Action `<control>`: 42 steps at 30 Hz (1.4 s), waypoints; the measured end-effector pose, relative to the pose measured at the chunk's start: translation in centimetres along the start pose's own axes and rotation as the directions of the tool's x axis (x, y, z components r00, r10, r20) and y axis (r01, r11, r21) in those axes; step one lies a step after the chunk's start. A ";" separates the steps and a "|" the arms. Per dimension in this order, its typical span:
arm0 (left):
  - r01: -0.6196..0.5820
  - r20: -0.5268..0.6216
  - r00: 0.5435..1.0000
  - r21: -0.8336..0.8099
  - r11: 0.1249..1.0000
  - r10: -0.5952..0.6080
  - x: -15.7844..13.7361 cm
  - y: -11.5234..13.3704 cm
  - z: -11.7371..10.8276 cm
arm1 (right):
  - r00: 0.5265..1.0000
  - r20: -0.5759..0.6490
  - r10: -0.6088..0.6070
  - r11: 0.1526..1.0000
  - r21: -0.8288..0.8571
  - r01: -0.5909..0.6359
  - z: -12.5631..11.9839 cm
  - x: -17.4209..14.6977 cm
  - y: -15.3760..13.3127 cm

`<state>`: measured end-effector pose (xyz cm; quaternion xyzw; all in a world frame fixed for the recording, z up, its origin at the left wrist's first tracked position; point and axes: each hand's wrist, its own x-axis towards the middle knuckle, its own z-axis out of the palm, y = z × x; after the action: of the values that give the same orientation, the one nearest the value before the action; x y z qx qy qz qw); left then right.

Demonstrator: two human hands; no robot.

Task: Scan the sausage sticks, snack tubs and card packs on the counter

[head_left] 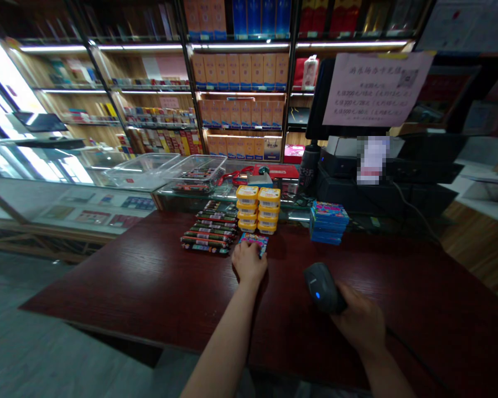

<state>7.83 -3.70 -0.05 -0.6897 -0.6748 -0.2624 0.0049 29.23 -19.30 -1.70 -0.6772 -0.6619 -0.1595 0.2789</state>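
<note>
My left hand (250, 264) reaches forward over the counter, its fingers closed on a small flat box with a colourful printed top (254, 239). The fingers cover the near part of that box. In my right hand (362, 318) is a black barcode scanner (318, 284) with a blue light, held above the counter and pointing left. Just behind the left hand stand two stacks of yellow tubs (258, 209) with printed lids. To their left lies a row of dark green wrapped sticks (209, 232). A stack of blue boxes (327, 222) with similar colourful tops stands farther right.
All this sits on a dark red wooden counter (149, 276). Behind it are a glass case with clear plastic trays (199, 171) and a monitor bearing a paper notice (375, 88). A cable (419, 354) trails at the right. Lit shelves (240, 72) of boxes line the wall.
</note>
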 end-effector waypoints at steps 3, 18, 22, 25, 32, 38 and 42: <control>0.018 -0.015 1.000 0.018 1.000 -0.018 0.3 -0.2 0.2 | 1.000 0.017 0.006 1.000 -0.001 -0.006 -0.1 0.0 -0.1; -0.508 -0.159 0.859 -0.148 0.849 0.487 -0.3 2.4 -0.7 | 0.956 0.278 0.096 0.993 -0.090 -0.074 -0.1 0.9 -0.6; -0.655 -0.115 0.752 -0.234 0.718 0.649 0.4 5.7 -1.1 | 0.949 0.290 0.126 0.991 -0.076 -0.109 -0.1 1.2 -0.8; -0.734 -0.066 0.667 -0.232 0.639 0.742 1.9 9.0 -1.4 | 0.945 0.294 0.146 0.989 -0.068 -0.131 0.0 1.4 -0.9; -0.822 -0.028 0.565 -0.101 0.560 0.825 5.6 17.4 -0.2 | 0.957 0.261 0.129 0.992 -0.031 -0.126 0.2 1.4 -0.9; -0.754 -0.088 0.657 -0.090 0.651 0.749 6.1 19.7 2.0 | 0.936 0.320 0.149 0.988 -0.016 -0.152 0.1 1.7 -0.9; -0.750 -0.063 0.660 -0.110 0.653 0.748 6.8 19.4 1.8 | 0.935 0.322 0.152 0.988 -0.037 -0.148 0.1 1.9 -0.9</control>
<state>26.28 1.52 7.64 -0.9038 -0.3126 -0.2832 0.0727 28.48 -17.77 -0.50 -0.7445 -0.6441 -0.0286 0.1736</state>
